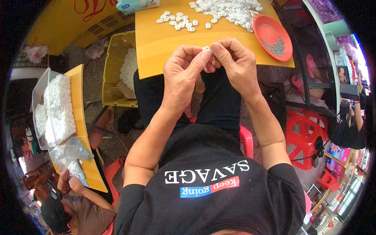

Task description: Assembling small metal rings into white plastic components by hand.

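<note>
Above the near edge of the yellow-orange table (172, 55), both my hands meet with fingertips pinched together. My left hand (183, 66) grips a small white oval plastic piece (206, 48) between thumb and forefinger. Closed against the same spot, my right hand (235, 64) has thumb and fingers pressed together; whatever is between them is too small to make out. Beyond my hands lie several loose white pieces (179, 21) with holes, and a larger heap of them (231, 9). A red dish (288, 51) right of my right hand contains small thin metal parts (274, 45).
A yellow crate (106, 74) with white contents stands left of my legs. Farther left, another person (74, 207) works at a second table (80, 102) bearing a clear bin (49, 84) of white pieces. Red stools (303, 137) stand at right. A blue-and-white packet (137, 5) lies at the table's far left.
</note>
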`<state>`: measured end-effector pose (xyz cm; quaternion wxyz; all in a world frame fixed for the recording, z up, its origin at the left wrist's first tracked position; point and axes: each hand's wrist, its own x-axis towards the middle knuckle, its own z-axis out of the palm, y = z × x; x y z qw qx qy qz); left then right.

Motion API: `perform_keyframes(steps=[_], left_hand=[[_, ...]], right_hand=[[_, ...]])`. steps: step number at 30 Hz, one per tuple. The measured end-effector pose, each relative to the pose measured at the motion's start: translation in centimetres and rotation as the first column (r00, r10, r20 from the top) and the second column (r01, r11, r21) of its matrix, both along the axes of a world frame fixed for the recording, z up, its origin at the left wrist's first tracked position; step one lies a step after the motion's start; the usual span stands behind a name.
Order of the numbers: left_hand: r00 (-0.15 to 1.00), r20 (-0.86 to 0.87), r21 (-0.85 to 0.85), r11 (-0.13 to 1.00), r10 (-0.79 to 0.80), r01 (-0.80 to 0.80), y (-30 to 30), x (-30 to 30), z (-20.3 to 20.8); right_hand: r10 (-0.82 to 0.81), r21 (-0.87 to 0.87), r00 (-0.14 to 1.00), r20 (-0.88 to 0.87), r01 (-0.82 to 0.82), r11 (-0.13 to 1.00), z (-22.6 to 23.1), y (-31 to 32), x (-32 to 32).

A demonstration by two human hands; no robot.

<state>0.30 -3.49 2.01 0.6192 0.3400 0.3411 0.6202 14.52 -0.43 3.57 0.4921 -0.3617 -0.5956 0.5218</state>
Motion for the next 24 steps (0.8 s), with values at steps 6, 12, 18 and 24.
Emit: perform_keyframes(steps=[6,12,18,24], left_hand=[[1.0,0.005,0.003,1.0,-0.012,0.012,0.18,0.07,0.16],[1.0,0.013,0.004,1.0,-0.005,0.005,0.33,0.2,0.03],[1.0,0.016,0.009,1.0,-0.013,0.013,0.45,0.15,-0.1],[1.0,0.01,0.003,1.0,-0.009,0.009,0.44,0.11,-0.02]], right_hand=[[-0.064,-0.054,0.996,-0.068,0.061,0.997,-0.48,0.18,0.17],[-0.019,-0.074,0.996,-0.084,0.013,0.997,0.06,-0.18,-0.18],[-0.087,-0.053,0.993,-0.085,0.082,0.995,-0.59,0.1,0.04],[-0.056,-0.051,0.997,-0.061,0.053,0.997,-0.19,-0.03,-0.15]])
